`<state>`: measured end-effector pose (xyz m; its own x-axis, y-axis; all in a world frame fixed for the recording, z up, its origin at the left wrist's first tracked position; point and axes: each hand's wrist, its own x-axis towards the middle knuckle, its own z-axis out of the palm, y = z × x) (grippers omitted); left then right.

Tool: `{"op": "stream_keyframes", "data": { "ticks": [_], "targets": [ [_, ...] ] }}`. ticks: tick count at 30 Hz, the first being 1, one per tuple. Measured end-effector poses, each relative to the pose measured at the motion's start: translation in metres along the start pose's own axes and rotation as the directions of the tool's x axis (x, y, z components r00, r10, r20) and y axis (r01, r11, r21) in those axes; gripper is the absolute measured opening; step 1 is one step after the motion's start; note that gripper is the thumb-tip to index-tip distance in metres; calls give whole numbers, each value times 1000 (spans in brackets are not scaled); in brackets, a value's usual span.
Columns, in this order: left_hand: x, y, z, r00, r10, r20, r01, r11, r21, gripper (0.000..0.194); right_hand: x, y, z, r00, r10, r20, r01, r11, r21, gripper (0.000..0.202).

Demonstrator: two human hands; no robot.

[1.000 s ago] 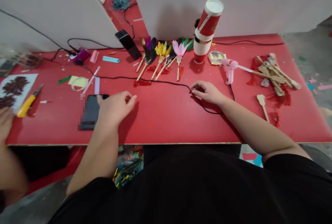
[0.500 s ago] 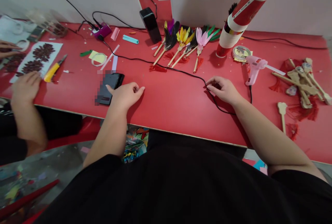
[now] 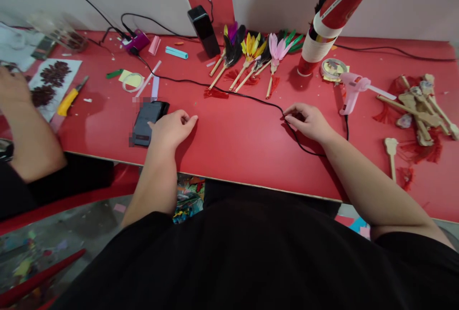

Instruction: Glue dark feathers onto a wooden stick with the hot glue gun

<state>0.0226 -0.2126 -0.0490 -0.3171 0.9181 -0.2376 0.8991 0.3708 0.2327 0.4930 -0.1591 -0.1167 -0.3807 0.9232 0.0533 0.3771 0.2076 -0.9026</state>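
Observation:
My left hand [image 3: 171,129] rests on the red table, its fingers loosely bent and apart, holding nothing. One of its fingertips reaches the edge of a black phone [image 3: 146,119], part of which is pixelated. Farther right, my right hand [image 3: 309,121] has its thumb and forefinger tips together at a black cable [image 3: 263,103]. That cable loops under my right forearm to a pink glue gun [image 3: 351,92]. Beyond my hands lie feather-topped sticks in yellow [image 3: 251,49], pink [image 3: 278,51] and black [image 3: 233,51], with red tassels.
A tall stack of red-and-white paper cups [image 3: 317,51] stands near the wall. At right lies a pile of wooden sticks [image 3: 418,109]. A yellow utility knife [image 3: 70,100], a purple power adapter [image 3: 135,41] and a co-worker's arm [image 3: 34,128] are at left.
The co-worker's arm at left has shifted, and the hand has drawn away from near the yellow knife. My hands keep their places; the view has moved slightly.

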Motion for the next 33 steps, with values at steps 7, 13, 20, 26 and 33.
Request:
{"op": "stream_keyframes", "data": {
  "ticks": [7,13,20,26,33],
  "targets": [
    [-29,69,-7,899,423,-116,-435,894,-111,30,3,3,-4,999,-30,40,31,999,-18,34],
    [14,171,39,584,804,111,-745,585,-321,34,4,-4,7,999,-18,50,19,999,-29,19],
    [50,243,103,449,893,-41,-828,398,-396,42,-37,-54,-31,976,-148,159,211,812,-544,17],
    [53,218,102,459,886,-63,-787,373,-491,37,-160,-46,-121,850,235,-471,-432,823,-369,46],
    [58,224,101,528,835,-156,-769,392,-505,27,-227,-20,-125,557,419,-717,-712,686,-153,37]
  ]
}}
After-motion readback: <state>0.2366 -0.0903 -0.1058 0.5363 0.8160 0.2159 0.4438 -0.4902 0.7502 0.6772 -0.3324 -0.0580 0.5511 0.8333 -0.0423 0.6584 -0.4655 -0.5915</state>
